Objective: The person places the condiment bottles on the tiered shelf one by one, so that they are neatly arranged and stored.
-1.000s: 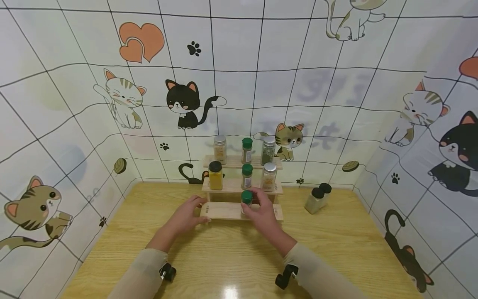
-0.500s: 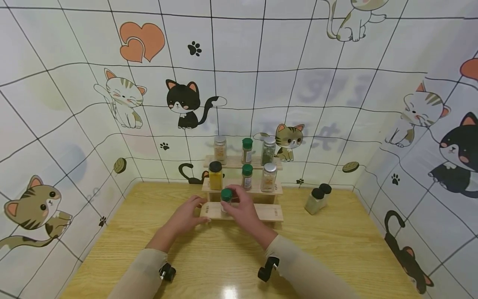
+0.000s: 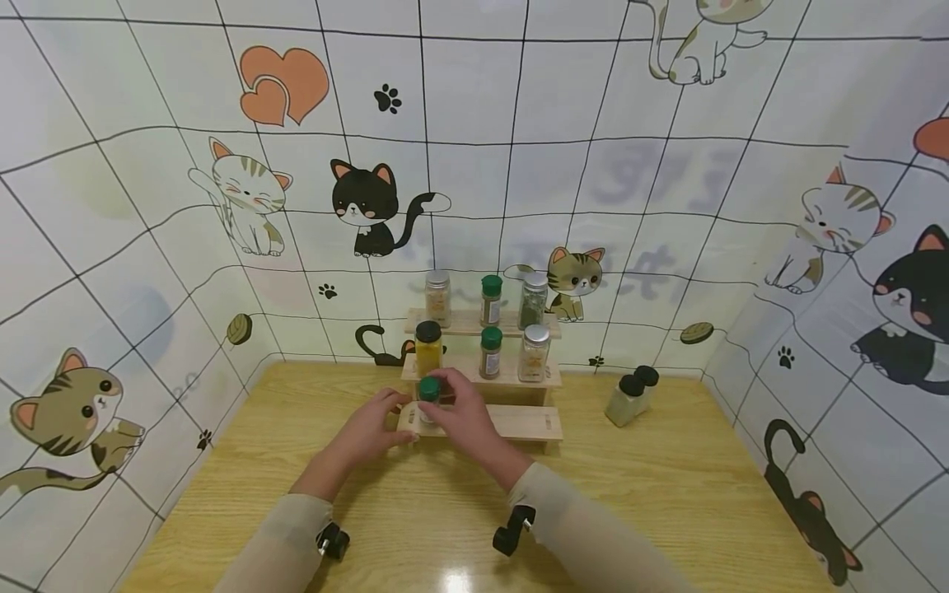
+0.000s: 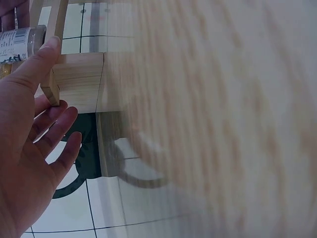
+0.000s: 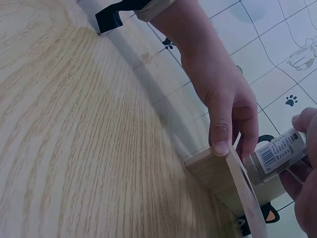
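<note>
My right hand [image 3: 461, 416] holds a small green-capped spice jar [image 3: 428, 390] between thumb and fingers, upright at the left end of the lowest step of a wooden tiered rack [image 3: 519, 422]. In the right wrist view, the clear jar [image 5: 275, 157] shows a white barcode label, its base right at the board. My left hand [image 3: 371, 427] grips the left end of that same step. Its thumb lies on the board's front edge and a finger curls beneath, as the left wrist view shows; the other fingers [image 4: 57, 134] are loosely spread.
The middle step bears a black-capped yellow jar [image 3: 428, 350], a green-capped jar [image 3: 491, 354] and a silver-capped jar [image 3: 535, 354]. Three more jars stand on the top step. Right of the rack, two black-capped jars [image 3: 625, 401] are on the wooden table [image 3: 652, 502]. A cat-print wall covering [image 3: 474, 181] rises behind.
My right hand has moved left along the lowest step with the green-capped jar, from the middle to the left end. My left hand has stayed on the step's end.
</note>
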Demonstrator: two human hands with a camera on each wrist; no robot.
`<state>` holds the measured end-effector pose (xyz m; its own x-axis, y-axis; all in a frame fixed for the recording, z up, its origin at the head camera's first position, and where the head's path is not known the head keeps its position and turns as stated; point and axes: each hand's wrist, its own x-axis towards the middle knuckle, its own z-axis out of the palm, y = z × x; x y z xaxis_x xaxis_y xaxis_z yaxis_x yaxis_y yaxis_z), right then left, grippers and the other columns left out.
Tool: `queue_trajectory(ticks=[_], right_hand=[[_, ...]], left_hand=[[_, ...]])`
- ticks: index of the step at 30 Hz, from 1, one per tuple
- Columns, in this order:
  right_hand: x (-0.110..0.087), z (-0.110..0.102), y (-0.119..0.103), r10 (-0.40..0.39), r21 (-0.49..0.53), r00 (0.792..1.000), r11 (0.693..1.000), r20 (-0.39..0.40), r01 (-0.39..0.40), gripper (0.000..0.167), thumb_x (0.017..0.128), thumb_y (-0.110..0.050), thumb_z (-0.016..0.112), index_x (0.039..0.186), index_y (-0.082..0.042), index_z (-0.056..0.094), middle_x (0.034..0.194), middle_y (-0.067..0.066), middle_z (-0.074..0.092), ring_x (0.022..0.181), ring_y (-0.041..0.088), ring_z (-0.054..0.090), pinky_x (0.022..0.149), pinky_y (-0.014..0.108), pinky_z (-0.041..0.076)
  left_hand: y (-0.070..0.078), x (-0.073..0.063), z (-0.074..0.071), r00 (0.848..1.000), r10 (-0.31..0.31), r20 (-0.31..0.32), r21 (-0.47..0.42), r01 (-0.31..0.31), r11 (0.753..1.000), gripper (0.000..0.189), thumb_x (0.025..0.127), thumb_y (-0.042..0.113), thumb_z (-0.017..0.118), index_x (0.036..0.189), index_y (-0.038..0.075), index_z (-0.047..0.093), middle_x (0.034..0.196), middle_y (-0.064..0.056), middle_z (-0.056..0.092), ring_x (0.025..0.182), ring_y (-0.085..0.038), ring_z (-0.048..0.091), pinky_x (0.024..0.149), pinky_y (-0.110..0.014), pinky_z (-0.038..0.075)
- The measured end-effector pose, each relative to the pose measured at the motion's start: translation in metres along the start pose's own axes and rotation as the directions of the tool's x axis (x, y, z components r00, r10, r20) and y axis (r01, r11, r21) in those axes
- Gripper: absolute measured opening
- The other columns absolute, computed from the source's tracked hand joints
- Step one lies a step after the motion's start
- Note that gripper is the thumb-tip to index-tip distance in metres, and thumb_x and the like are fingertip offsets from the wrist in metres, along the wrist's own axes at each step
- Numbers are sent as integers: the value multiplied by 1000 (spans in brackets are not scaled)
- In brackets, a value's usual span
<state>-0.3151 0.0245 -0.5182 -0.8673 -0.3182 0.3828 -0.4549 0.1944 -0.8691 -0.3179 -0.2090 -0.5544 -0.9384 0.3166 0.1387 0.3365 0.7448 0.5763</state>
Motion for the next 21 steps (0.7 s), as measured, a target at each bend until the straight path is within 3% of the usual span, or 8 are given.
queue_trajectory(ticks=[9,21], right_hand=[[0,5,5,-2,-23,1000,1000,-3,2,42,101,-13,84,140,-15,66,123,0,73,116,18,71,99,39,62],[-2,9,7,31,0,999,1000,-37,-31,39,99,-16,87,134,-14,69,123,0,74,117,19,72,99,37,62]], left_hand=[[1,-1,0,1000,4,2,-8,-4,1000,65,95,34,92,148,10,66,139,-3,62,127,-29,67,104,-54,58],[4,-2,-2,1000,-1,0,-7,1,1000,65,95,35,92,149,10,65,140,-3,62,127,-29,67,103,-54,58]])
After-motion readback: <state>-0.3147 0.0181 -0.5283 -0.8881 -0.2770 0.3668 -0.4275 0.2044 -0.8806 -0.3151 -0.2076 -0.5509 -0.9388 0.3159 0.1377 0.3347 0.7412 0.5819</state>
